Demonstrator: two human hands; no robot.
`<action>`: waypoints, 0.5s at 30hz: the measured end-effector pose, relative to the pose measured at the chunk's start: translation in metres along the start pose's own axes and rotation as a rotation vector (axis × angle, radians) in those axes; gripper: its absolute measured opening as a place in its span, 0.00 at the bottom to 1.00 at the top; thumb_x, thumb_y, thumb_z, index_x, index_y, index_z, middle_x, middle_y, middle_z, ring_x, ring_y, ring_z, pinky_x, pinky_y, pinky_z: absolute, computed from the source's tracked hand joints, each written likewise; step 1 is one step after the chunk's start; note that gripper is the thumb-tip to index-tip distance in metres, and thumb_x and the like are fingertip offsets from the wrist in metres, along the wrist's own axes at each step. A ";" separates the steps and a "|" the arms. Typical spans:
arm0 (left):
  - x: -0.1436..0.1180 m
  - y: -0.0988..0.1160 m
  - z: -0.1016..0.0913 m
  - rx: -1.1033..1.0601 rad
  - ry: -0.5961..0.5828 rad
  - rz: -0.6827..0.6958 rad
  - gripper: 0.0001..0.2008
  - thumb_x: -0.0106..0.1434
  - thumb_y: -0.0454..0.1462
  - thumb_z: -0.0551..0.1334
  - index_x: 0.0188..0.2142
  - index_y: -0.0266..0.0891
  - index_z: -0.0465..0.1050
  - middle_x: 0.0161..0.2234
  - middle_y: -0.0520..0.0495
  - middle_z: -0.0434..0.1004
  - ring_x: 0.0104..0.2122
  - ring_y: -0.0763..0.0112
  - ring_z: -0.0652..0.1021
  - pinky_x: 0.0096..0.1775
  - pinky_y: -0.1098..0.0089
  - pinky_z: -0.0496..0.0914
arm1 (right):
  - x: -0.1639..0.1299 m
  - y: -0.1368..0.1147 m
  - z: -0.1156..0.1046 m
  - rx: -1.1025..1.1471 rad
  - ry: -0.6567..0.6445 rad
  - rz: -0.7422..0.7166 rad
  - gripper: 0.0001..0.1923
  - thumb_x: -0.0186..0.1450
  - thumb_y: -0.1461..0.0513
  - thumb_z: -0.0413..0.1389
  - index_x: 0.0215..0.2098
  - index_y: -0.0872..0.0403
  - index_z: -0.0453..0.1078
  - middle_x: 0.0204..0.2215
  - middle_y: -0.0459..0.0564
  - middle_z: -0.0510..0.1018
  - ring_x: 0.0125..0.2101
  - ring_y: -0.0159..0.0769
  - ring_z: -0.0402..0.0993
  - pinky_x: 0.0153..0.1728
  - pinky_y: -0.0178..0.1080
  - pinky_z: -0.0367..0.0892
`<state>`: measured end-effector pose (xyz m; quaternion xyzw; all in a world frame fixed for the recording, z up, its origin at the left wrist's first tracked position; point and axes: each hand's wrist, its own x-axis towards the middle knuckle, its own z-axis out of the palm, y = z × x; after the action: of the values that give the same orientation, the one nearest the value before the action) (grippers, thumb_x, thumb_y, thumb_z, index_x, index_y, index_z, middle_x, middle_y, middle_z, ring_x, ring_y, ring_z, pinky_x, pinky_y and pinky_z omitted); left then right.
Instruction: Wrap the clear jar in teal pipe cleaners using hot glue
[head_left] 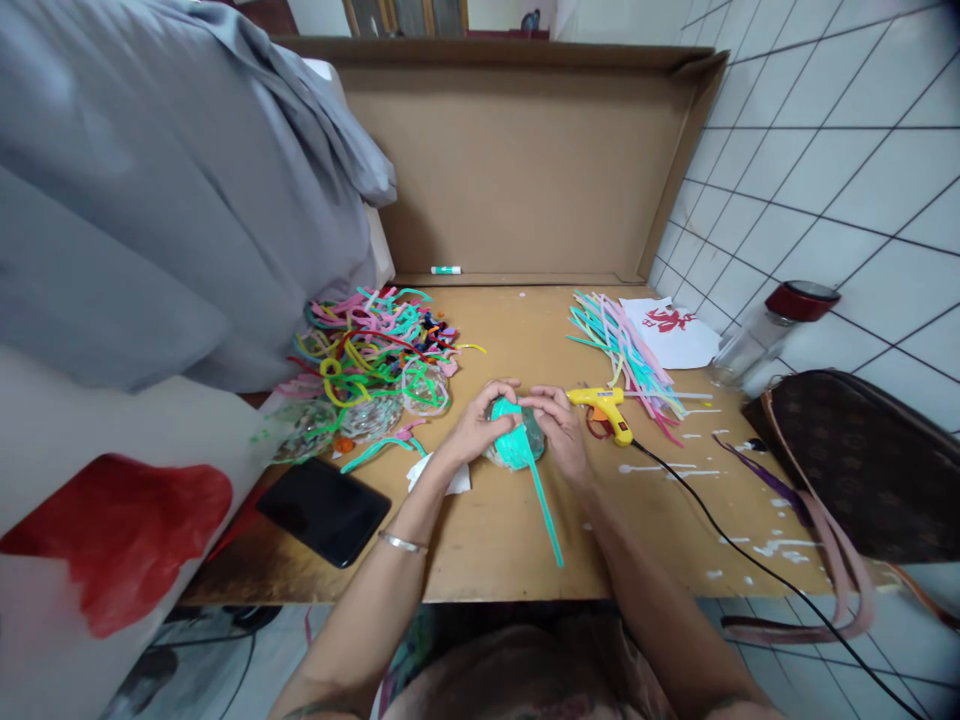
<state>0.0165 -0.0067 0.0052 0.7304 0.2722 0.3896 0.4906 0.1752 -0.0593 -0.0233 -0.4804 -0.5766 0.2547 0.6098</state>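
Observation:
A round, clear-looking piece covered with turquoise pipe cleaner (512, 450) is between my hands over the middle of the table. My left hand (480, 425) is closed on its left side, the thumb lying across the turquoise face. Fingers of my right hand (561, 432) are pinched together at its upper right edge, by the turquoise strip. From there the loose end of the turquoise pipe cleaner (547, 510) hangs down toward the table's front edge. The fingertips partly cover the top of the piece. A white scrap of paper (456, 480) lies beside my left wrist.
A yellow glue gun (613, 408) lies right of my hands, its black cord (720, 525) running to the front right. Loose pipe cleaners (375, 345) heap at left; straight ones (622, 350) lie behind right. A phone (326, 510), glass bottle (765, 335) and brown bag (862, 450) flank the workspace.

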 end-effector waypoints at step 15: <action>0.000 0.000 0.000 -0.022 -0.027 0.014 0.08 0.56 0.38 0.62 0.34 0.39 0.66 0.54 0.38 0.70 0.57 0.57 0.70 0.55 0.59 0.65 | -0.004 -0.005 -0.004 -0.077 0.001 -0.070 0.14 0.65 0.60 0.51 0.40 0.44 0.79 0.45 0.49 0.70 0.51 0.41 0.66 0.54 0.47 0.63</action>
<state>0.0165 -0.0068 0.0050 0.7320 0.2559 0.3860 0.4997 0.1769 -0.0661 -0.0199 -0.4830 -0.6021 0.2106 0.5999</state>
